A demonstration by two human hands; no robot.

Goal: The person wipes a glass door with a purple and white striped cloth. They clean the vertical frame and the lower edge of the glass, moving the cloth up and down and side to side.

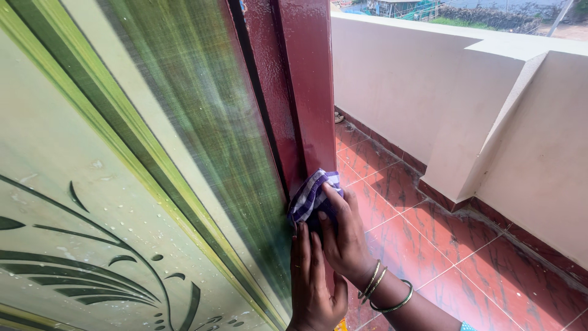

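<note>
Pressing checked cloth [312, 195] vs. dark-red door frame [300, 92]; entry items placed rel. to that frame:

- Cloth: purple/white check, bunched, touching frame's lower stretch, at the edge where frame meets door.
- Right hand [344, 236]: just right of frame, fingers curled over cloth, grasping and pushing it onto the painted wood. Green bangles [386, 289] at wrist, below and right of frame.
- Left hand [312, 279]: below cloth, at frame's foot, laid flat, fingers straight, pointing up along frame/door seam; holding nothing, fingertips just under cloth.
- Door [122, 184]: left of frame, pale green w/ dark leaf pattern and striped border; water droplets on surface.
- Frame surface: glossy, looks wet, speckled w/ drops.
- Floor tiles [429, 245]: right of frame, red, marbled, shiny.
- Parapet wall [429, 79]: well right of frame, cream, w/ angled buttress; greenery and buildings beyond, top of view.

Risks, as judgement only:
- Cloth slipping out of right-hand grip on wet gloss paint; cause: bunched hold, slick surface.
- Left fingertips near door/frame seam; pinching poss. if door swings.
- Drips onto shiny tiles; slippery footing poss.
- Bangles scraping paint if wrist drifts closer to frame.
</note>
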